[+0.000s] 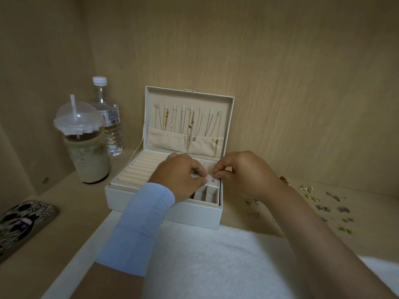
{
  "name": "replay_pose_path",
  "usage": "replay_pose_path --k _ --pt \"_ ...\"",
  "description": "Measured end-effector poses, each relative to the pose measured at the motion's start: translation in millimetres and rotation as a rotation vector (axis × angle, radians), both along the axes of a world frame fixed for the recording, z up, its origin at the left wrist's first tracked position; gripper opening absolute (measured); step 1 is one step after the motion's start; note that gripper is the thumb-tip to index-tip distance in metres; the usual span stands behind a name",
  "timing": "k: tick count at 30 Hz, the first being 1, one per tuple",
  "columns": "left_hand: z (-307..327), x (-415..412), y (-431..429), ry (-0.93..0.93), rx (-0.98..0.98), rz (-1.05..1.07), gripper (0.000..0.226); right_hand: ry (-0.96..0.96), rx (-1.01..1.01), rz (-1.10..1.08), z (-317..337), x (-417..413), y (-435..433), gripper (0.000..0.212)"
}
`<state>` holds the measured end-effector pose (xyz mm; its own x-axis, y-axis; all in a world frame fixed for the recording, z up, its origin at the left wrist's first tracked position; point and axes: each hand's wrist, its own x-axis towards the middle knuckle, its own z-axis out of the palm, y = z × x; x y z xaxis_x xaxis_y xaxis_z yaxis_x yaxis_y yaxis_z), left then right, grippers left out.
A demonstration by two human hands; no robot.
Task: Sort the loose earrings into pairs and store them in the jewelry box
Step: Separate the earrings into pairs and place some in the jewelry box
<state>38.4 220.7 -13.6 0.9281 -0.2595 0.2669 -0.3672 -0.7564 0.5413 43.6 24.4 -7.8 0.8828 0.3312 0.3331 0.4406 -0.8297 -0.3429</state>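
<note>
Both hands meet over the open jewelry box [172,212], on its perforated earring panel [208,167]. Left hand [179,175]: fingers curled, tips down on the panel; can't tell if it grips anything. Right hand [244,173]: thumb and forefinger pinched together just above one stud earring [213,180] seated in the panel; can't tell if they hold something.

Left to right:
- skull-print phone case [23,223] lies flat at the shelf's left edge
- iced coffee cup [88,156], dome lid and straw, stands near the box's left side
- water bottle [110,126], upright, behind the cup
- ring rolls [138,171] fill the box's left section
- blue sleeve [140,223] and left hand cover the box's middle
- lid [231,117] stands open against the back wall, with necklaces [190,121] hanging inside
- small compartments [210,196] sit just in front of the panel
- white fluffy cloth [216,255] lies in front of the box, under both forearms
- loose earrings [323,207] are scattered on the shelf right of the box; the right forearm hides some.
</note>
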Motion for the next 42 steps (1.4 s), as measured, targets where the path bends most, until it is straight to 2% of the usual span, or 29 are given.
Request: replay_pose_path --k 6,11,22,26,31,33,37,42 --pt "0 -1 -1 -0.008 0.021 0.008 0.011 -0.047 -0.088 -0.029 -2 -1 3 0.010" --pt "-1 -2 -2 -0.016 0.023 0.004 0.011 0.007 -0.102 0.002 -1 0 1 0.011" --pt "-4 -3 -6 -0.022 0.087 0.033 0.015 0.129 0.239 -0.027 -5 -1 1 0.006" --pt "3 -11 -14 -0.143 0.088 0.055 0.016 0.114 0.297 -0.059 4 -14 -17 0.005" --pt "16 -25 -63 -0.297 -0.083 -0.095 0.012 0.123 0.235 -0.158 14 -36 -81 0.007" --pt "22 -29 -93 -0.252 -0.073 -0.185 0.011 0.118 0.196 -0.219 18 -45 -114 0.008" --pt "28 -29 -157 -0.026 -0.073 -0.301 0.007 0.125 0.138 -0.329 24 -62 -173 0.008" --pt "11 -17 -227 0.088 0.041 -0.368 0.013 0.291 -0.003 -0.432 21 -67 -225 0.017"
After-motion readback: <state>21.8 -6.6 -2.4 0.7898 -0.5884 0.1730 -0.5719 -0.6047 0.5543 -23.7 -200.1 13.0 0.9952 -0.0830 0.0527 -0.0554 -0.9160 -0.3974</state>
